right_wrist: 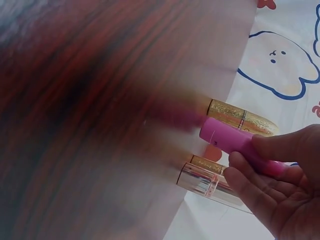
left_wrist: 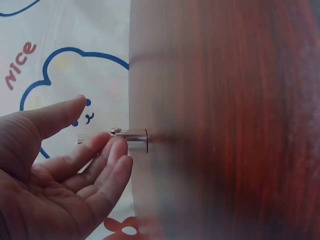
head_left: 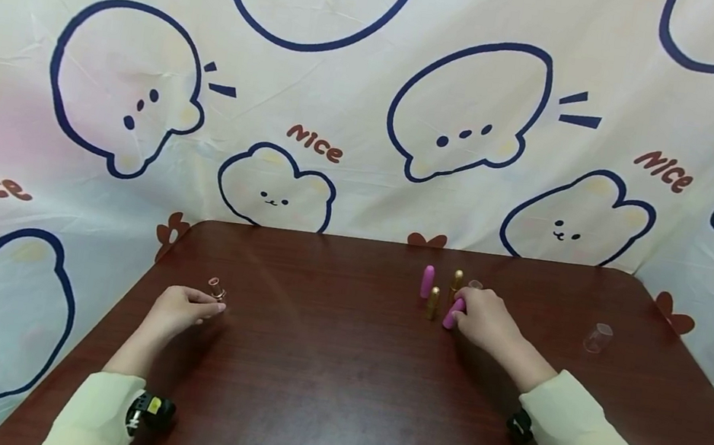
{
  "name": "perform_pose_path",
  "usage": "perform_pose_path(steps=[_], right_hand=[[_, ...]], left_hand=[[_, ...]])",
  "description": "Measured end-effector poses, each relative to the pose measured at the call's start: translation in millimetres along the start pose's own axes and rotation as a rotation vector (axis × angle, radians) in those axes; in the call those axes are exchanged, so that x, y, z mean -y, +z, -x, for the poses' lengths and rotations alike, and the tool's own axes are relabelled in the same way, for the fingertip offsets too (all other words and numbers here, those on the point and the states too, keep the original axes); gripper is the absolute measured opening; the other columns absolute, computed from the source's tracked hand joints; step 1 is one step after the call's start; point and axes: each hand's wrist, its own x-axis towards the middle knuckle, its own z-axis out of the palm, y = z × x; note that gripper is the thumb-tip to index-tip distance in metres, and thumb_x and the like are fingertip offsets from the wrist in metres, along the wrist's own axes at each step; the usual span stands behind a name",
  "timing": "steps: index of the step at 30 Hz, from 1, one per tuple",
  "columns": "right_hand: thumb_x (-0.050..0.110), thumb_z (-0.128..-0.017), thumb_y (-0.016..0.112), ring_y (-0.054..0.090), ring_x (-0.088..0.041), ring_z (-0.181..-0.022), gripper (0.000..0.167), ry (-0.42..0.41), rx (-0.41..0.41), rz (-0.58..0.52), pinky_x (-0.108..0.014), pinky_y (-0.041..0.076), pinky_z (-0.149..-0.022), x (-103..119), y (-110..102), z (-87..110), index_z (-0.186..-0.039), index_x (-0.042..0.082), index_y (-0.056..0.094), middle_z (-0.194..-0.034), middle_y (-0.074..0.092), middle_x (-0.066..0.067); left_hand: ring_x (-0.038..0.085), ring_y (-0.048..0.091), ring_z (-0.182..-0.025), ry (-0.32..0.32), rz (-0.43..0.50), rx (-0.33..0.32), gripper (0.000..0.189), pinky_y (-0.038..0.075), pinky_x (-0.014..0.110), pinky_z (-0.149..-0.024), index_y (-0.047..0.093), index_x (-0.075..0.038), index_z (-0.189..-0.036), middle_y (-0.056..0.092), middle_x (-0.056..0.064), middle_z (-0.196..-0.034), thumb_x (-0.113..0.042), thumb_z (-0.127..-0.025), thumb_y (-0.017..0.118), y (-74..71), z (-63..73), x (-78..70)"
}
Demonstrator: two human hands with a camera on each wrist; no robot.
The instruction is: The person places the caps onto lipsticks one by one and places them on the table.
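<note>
At the table's left side my left hand (head_left: 179, 310) is beside an uncapped rose-gold lipstick tube (head_left: 218, 289) that stands upright. The left wrist view shows the thumb apart from the fingers, which reach loosely alongside the shiny tube (left_wrist: 135, 140) and overlap part of it. On the right, my right hand (head_left: 484, 318) pinches a bright pink lipstick (right_wrist: 225, 136) between thumb and fingers, its body tilted. Close around it stand a glittery gold lipstick (head_left: 433, 303), another gold one (head_left: 457, 280), a second pink lipstick (head_left: 427, 281) and a clear-topped rose-gold tube (right_wrist: 200, 180), partly hidden by the hand.
A clear cap (head_left: 598, 338) sits alone toward the right edge of the dark brown wooden table (head_left: 332, 388). A cartoon-printed cloth (head_left: 348, 98) hangs behind the table and along both sides.
</note>
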Motion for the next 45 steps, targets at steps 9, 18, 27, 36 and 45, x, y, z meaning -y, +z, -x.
perform_pose_path(steps=[9,18,27,36,45], right_hand=[[0.007,-0.087,0.071,0.056,-0.020,-0.068,0.022,-0.001,0.006,0.015,-0.032,0.048,-0.062,-0.1,2.3,-3.3,-0.105,-0.005,0.066,-0.077,0.061,-0.005],[0.008,-0.087,0.070,0.053,-0.018,-0.065,0.008,-0.016,0.006,0.021,-0.032,0.045,-0.058,3.0,4.7,-3.2,-0.089,0.004,0.064,-0.073,0.057,-0.003],[0.008,-0.088,0.070,0.054,-0.018,-0.066,0.012,-0.015,0.018,0.020,-0.031,0.046,-0.059,3.8,3.5,-4.1,-0.096,0.001,0.064,-0.075,0.058,-0.003],[0.009,-0.088,0.072,0.056,-0.020,-0.070,0.022,0.013,0.043,-0.003,-0.031,0.049,-0.062,5.2,3.0,-3.6,-0.105,-0.002,0.063,-0.080,0.059,-0.006],[0.011,-0.088,0.072,0.059,-0.021,-0.073,0.029,0.023,0.032,-0.016,-0.032,0.053,-0.065,4.4,-4.6,0.6,-0.112,-0.004,0.063,-0.093,0.063,-0.012]], left_hand=[[0.031,0.055,-0.083,-0.024,-0.090,-0.067,0.042,0.048,0.040,-0.069,0.067,0.011,-0.105,0.065,0.021,-0.092,-0.027,-0.087,0.072,-3.2,-8.0,-0.9],[0.043,0.054,-0.104,-0.022,-0.137,-0.063,0.056,0.045,0.054,-0.087,0.056,0.016,-0.121,0.057,0.033,-0.116,-0.026,-0.088,0.071,0.1,-16.9,1.0],[0.041,0.052,-0.102,-0.021,-0.146,-0.063,0.051,0.045,0.051,-0.086,0.058,0.015,-0.119,0.057,0.032,-0.114,-0.023,-0.088,0.072,3.3,-23.7,-0.6],[0.037,0.053,-0.091,-0.007,-0.165,-0.074,0.038,0.046,0.046,-0.076,0.065,0.011,-0.106,0.062,0.024,-0.099,-0.021,-0.087,0.073,7.3,-32.1,4.0],[0.035,0.053,-0.088,-0.014,-0.170,-0.083,0.032,0.045,0.044,-0.075,0.067,0.009,-0.102,0.063,0.022,-0.098,-0.019,-0.087,0.073,9.1,-36.4,4.1]])
